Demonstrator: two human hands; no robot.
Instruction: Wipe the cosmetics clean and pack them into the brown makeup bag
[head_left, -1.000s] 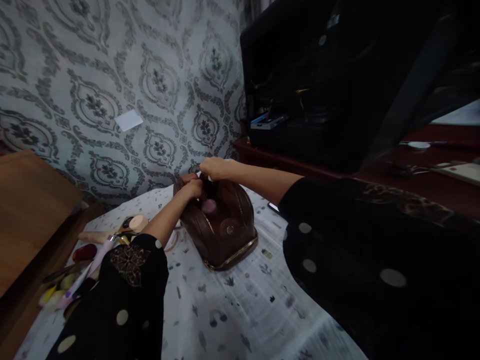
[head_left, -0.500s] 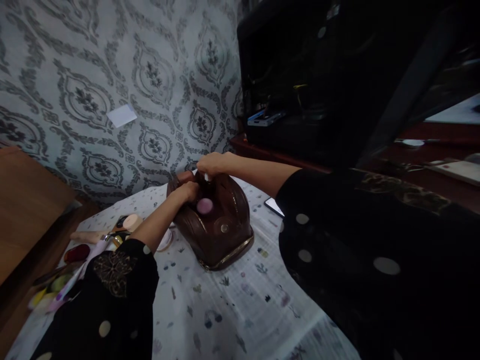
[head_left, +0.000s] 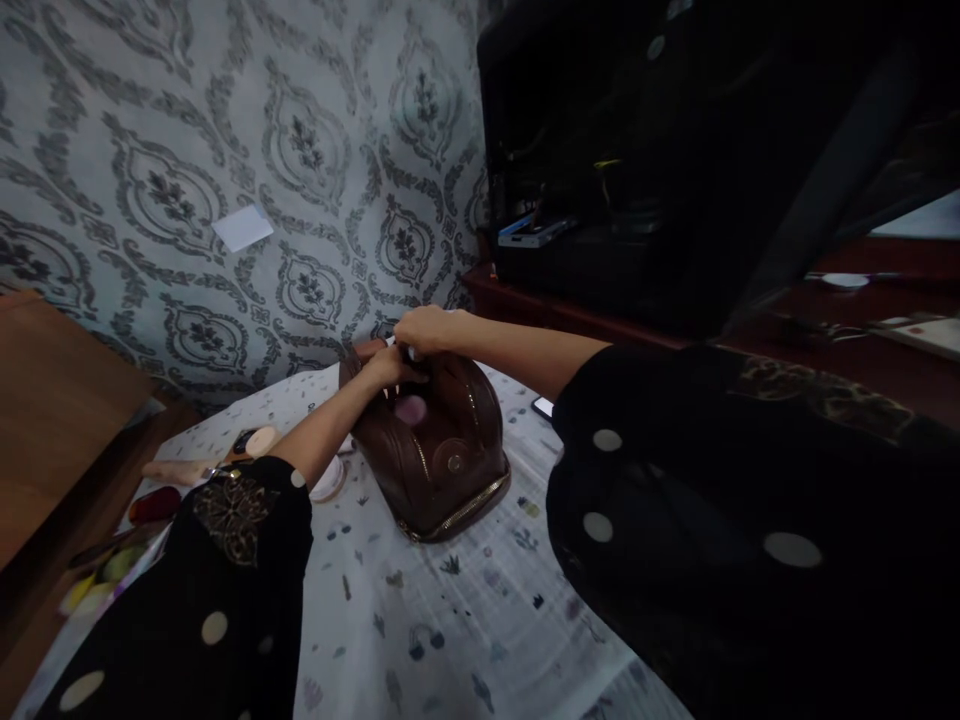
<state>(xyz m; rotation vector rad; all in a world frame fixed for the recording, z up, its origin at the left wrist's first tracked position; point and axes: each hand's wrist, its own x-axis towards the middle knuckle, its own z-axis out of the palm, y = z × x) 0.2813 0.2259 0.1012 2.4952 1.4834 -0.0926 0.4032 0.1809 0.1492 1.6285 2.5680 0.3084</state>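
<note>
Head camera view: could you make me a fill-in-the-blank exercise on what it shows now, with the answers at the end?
1. The dark brown leather bag has a metal zipper, ____ in colour, along its near edge.
2. The round object showing in the bag's opening is ____.
3. The bare left hand sits ____ in the picture than the bare right hand.
4. The flat, white, rectangular object is in the picture's ____ half, not its right.

Missing words: gold; pink; lower; left.
</note>
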